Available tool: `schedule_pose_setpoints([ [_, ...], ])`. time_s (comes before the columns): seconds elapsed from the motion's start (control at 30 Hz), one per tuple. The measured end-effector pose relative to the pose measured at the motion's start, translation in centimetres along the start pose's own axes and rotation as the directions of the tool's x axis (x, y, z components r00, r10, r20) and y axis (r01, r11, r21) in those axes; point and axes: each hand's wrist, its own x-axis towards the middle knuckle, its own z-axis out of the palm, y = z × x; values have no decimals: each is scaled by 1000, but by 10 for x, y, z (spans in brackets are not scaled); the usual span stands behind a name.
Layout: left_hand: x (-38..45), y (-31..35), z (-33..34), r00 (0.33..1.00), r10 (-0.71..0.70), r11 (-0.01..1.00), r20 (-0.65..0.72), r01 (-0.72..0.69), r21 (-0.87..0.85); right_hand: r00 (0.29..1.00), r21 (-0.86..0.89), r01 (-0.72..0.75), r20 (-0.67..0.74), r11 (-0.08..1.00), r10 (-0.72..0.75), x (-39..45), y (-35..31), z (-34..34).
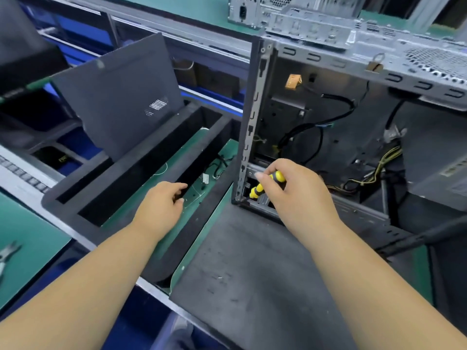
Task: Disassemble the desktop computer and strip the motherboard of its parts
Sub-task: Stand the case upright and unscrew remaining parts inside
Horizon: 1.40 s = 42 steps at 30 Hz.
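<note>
Two hands: left hand, right hand. One yellow-black screwdriver. One open computer case. One second chassis at 12 o'clock. One dark side panel. One pliers at 9 o'clock.

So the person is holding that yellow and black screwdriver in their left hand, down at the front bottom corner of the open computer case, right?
Not quite: the head view shows the right hand gripping the yellow and black screwdriver, not the left. The rest holds: it is down at the front bottom corner of the open computer case. The left hand holds nothing.
</note>
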Motion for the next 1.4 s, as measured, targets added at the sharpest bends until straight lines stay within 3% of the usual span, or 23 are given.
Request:
schedule_pose_setpoints([
  [0.13, 7, 2, 6, 1000, -5, 997, 3, 6, -78, 999, 18, -39, 8, 999, 39, -2, 13, 0],
  [0.37, 18, 36, 42, 975, 139, 979, 171, -109, -172, 948, 59, -302, 119, 952, 294, -27, 68, 8],
  [0.7, 22, 72, 86, 929, 77, 930, 361, 64, -363, 837, 115, -545, 133, 831, 531, -105, 160, 33],
  [0.77, 24, 74, 90, 936, 54, 916, 349, 93, -390, 838, 91, -543, 118, 835, 533, -117, 172, 33],
  [0.87, 29, 75, 90, 955, 55, 923, 292, 63, -380, 912, -52, -389, 124, 920, 392, -124, 182, 30],
  [0.93, 33, 74, 89, 958, 64, 931, 278, 43, -364, 937, -120, -334, 61, 935, 343, -125, 187, 27],
  [0.97, 36, 73, 89, 958, 71, 936, 279, 33, -350, 926, -104, -378, -29, 920, 377, -124, 189, 24],
  [1.03, 42, 72, 88, 957, 78, 953, 281, 11, -304, 813, 29, -528, -272, 849, 515, -121, 197, 17],
  [1.1, 47, 71, 89, 959, 82, 966, 273, -10, -257, 711, 73, -591, -424, 803, 561, -116, 204, 13],
  [1.2, 52, 72, 89, 956, 103, 977, 276, -44, -210, 692, 44, -601, -471, 798, 547, -113, 208, 17],
  [1.33, 53, 70, 90, 957, 132, 979, 258, -85, -184, 584, 147, -620, -569, 771, 578, -115, 220, 21],
  [1.4, 54, 70, 90, 963, 125, 983, 237, -88, -159, 571, 207, -630, -530, 748, 627, -105, 226, 14],
])
